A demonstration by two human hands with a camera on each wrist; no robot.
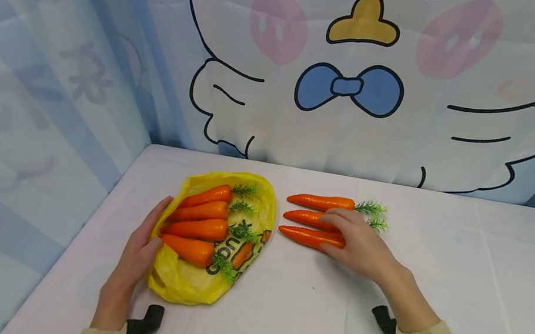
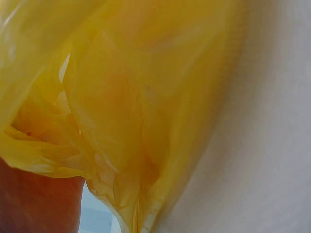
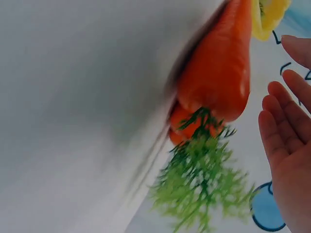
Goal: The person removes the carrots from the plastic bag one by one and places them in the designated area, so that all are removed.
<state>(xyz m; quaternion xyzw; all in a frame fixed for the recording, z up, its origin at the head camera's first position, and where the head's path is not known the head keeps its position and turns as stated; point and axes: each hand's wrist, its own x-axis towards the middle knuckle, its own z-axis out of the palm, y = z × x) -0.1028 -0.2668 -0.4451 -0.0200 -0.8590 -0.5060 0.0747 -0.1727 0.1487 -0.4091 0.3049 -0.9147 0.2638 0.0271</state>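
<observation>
Several orange carrots (image 1: 197, 227) with green tops lie on a yellow plastic bag (image 1: 172, 281) at the left of the table. My left hand (image 1: 136, 254) grips the bag's left edge, thumb on the upper side; its other fingers are mostly hidden. In the left wrist view the yellow plastic (image 2: 141, 97) fills most of the picture. To the bag's right, three carrots lie side by side, the nearest carrot (image 1: 306, 235) partly under my right hand (image 1: 361, 246). The right wrist view shows that hand's fingers (image 3: 282, 124) straight and apart from a carrot (image 3: 218, 73).
A white cloth covers the table (image 1: 303, 328). Behind it hangs a curtain (image 1: 275, 121) with a cartoon figure, and a pale blue curtain (image 1: 23, 148) runs along the left side. Black wrist mounts (image 1: 146, 322) show at both wrists.
</observation>
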